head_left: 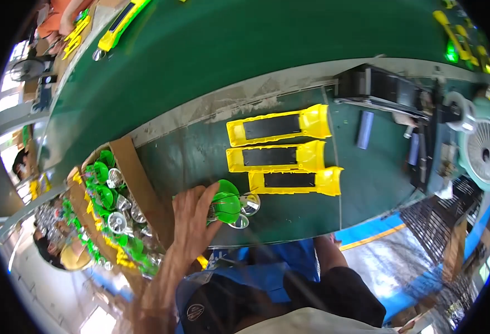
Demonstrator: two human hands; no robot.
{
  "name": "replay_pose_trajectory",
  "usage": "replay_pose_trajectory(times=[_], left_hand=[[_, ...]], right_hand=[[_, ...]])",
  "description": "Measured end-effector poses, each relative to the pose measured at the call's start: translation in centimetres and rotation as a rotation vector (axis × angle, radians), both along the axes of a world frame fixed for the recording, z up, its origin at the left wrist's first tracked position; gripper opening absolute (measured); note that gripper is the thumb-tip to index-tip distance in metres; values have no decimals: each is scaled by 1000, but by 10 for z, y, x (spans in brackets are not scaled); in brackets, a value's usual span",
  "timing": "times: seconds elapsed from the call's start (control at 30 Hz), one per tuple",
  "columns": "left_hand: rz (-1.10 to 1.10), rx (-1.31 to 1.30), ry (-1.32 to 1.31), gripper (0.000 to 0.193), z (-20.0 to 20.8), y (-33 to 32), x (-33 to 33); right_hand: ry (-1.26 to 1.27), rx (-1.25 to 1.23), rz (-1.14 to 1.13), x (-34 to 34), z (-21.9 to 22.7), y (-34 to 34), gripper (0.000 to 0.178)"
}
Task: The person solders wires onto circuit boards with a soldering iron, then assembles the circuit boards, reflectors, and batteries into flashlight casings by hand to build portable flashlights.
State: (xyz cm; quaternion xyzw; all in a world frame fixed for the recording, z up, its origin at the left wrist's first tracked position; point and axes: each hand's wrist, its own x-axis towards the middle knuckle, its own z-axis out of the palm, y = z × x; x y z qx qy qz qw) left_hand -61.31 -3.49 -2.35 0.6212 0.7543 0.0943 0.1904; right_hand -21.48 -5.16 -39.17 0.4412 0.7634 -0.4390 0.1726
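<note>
My left hand [192, 222] reaches over the near edge of the green worktable [367, 183], and its fingers close on a cluster of green caps with silver reflectors [228, 205]. Just right of them lie three yellow torch half-shells with black panels, side by side: the far one [278, 125], the middle one [275, 157] and the near one [295, 181]. Of my right arm only the forearm [329, 251] shows, below the table edge. Its hand is hidden.
A cardboard box [139, 183] full of green and silver reflector parts stands at the left. A dark green conveyor belt [228, 44] runs behind, carrying a yellow torch [117, 28]. A black device [378, 86] and a white fan [481, 150] stand at the right. Another person [61, 16] works far left.
</note>
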Motion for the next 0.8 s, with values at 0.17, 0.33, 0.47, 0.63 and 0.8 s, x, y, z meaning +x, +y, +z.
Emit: replay_pose_trajectory(times=[0.17, 0.33, 0.47, 0.63, 0.8], left_hand=[[-192, 78, -90, 67, 6, 7, -7], [-114, 100, -78, 82, -3, -10, 2], [-36, 128, -3, 92, 19, -31, 2], [346, 310, -79, 48, 39, -61, 21], [459, 13, 299, 60, -29, -56, -9]], right_hand=[[14, 223, -85, -75, 46, 131, 29], [99, 360, -101, -81, 50, 166, 28], [208, 429, -99, -95, 42, 168, 28], [410, 352, 95, 105, 41, 88, 27], [541, -125, -14, 110, 246, 86, 15]])
